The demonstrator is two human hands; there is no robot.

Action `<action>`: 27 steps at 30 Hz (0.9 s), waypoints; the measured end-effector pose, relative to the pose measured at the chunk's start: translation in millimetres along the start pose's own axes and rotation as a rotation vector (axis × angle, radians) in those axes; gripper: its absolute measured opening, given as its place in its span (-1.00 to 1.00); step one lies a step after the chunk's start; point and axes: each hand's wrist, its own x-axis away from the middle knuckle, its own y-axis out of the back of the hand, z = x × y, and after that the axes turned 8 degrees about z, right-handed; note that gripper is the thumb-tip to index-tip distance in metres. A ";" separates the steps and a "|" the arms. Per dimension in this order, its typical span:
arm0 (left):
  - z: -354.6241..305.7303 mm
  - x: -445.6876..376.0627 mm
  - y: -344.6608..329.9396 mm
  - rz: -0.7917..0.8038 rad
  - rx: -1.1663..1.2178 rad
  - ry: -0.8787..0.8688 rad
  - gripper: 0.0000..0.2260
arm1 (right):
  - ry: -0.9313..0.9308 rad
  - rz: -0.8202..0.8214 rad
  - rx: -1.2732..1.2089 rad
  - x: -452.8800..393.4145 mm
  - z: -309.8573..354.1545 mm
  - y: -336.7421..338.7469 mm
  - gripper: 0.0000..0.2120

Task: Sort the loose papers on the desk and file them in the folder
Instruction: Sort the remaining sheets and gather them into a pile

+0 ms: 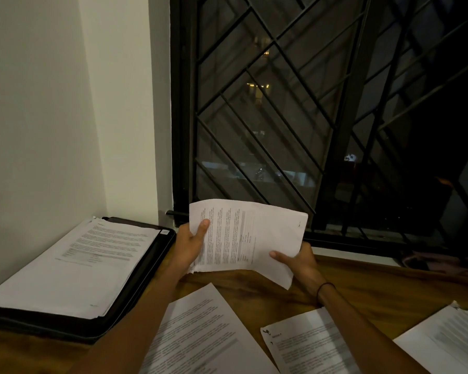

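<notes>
Both hands hold a sheaf of printed pages up above the wooden table, in front of a barred window.

At the table's far left corner, against the wall, a black folder (pixel 157 255) lies open with a stack of filed papers (pixel 73 268) on it. The left hand (pixel 190 245) grips the left edge of the held sheaf (pixel 247 237), thumb curled over the front, the other fingers hidden behind. The right hand (pixel 297 261) pinches the sheaf's lower right corner, thumb on the printed face, a dark band (pixel 325 288) round its wrist. Below the forearms, along the near edge, lie three loose sheets: one (pixel 200 336) under the left forearm, one with a torn corner (pixel 305 344) beside it, and one (pixel 449 338) at the right edge. The window grille (pixel 295 109) stands behind the table.
</notes>
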 end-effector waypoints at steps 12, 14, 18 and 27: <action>-2.2 1.7 12.9 -0.125 0.013 0.013 -0.62 | -0.186 -0.385 -0.834 -3.9 54.5 43.5 -0.56; -7.7 9.7 -2.3 -0.111 -0.014 -0.007 -0.68 | -0.157 -0.444 -0.803 -16.9 80.5 43.6 -0.58; -18.0 24.8 -36.3 -0.055 -0.143 -0.072 -0.84 | -0.030 -0.371 -0.711 -31.1 118.8 23.7 -0.52; -21.8 36.8 -72.2 0.011 -0.144 -0.036 -0.82 | 0.140 -0.280 -0.527 -24.2 157.4 -31.7 -0.58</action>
